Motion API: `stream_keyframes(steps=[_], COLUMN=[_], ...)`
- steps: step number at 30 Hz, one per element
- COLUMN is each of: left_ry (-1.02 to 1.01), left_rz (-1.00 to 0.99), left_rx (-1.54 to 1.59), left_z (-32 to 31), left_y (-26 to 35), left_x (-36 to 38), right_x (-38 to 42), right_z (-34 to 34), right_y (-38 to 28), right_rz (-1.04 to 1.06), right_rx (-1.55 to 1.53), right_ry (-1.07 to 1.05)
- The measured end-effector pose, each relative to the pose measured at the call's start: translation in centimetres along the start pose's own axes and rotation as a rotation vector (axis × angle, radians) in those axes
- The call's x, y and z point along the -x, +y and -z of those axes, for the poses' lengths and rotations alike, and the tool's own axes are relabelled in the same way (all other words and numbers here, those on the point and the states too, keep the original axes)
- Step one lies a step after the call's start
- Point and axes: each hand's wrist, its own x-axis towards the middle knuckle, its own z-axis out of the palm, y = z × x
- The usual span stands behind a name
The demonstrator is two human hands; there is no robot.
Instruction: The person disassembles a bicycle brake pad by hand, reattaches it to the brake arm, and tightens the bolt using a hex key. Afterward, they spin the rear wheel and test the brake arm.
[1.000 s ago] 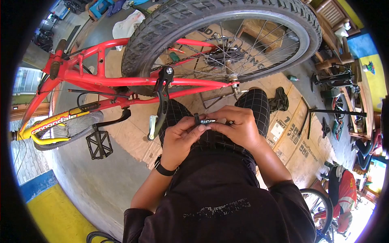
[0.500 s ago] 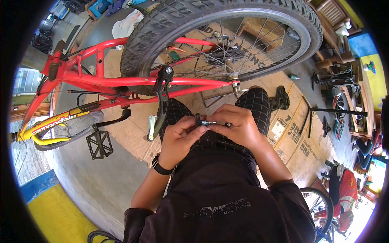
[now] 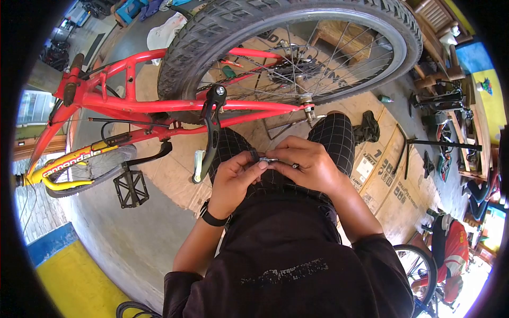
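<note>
In front of my lap, my left hand (image 3: pixel 237 175) is closed, its thumb and fingers pinching a small silver metal fitting (image 3: pixel 268 159) with a dark end. My right hand (image 3: pixel 307 165) pinches the other side of the same fitting, the fingertips of both hands almost meeting. From the curled fingers of my right hand pokes the round end of a thin dark rod (image 3: pixel 295 165); the rest of it is hidden. Beyond my hands lies the red bicycle frame (image 3: pixel 185 107), with a black crank arm (image 3: pixel 213 122) near my left hand.
The bicycle's rear wheel (image 3: pixel 177 63) rises ahead of me, above flattened cardboard (image 3: pixel 392 159). A black pedal (image 3: pixel 130 188) and a yellow fork (image 3: pixel 69 168) are on the left. At the right are a black stand (image 3: pixel 440 144), a dark cloth (image 3: pixel 367 127) and another bicycle wheel (image 3: pixel 432 270).
Both hands have shifted slightly and the metal fitting has turned a little between the fingertips. The dark end at my left fingers now shows less upright. The bicycle stays in place.
</note>
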Motion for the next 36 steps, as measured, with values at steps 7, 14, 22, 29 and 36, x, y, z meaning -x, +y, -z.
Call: stream_keyframes(steps=[7, 14, 22, 29, 36], left_ry=[-0.007, -0.063, 0.002, 0.025, 0.053], left_rz=[0.061, 0.071, 0.05, 0.063, -0.013], left_rx=[-0.014, -0.059, 0.019, 0.023, -0.111], left_z=[0.4, 1.3, 1.6, 2.5, 3.1], left_y=[0.2, 0.8, 0.9, 1.1, 1.6], left_x=[0.3, 0.5, 0.9, 1.2, 1.7], right_x=[-0.2, -0.3, -0.7, -1.1, -1.4], right_z=[-0.3, -0.9, -2.0, -2.8, -3.4], right_y=[-0.3, -0.3, -0.6, -0.9, -0.7], right_rz=[0.001, -0.032, -0.017, -0.007, 0.01], right_rx=[0.027, 0.052, 0.071, 0.063, 0.025], right_ry=[-0.033, -0.05, -0.036, -0.021, 0.016])
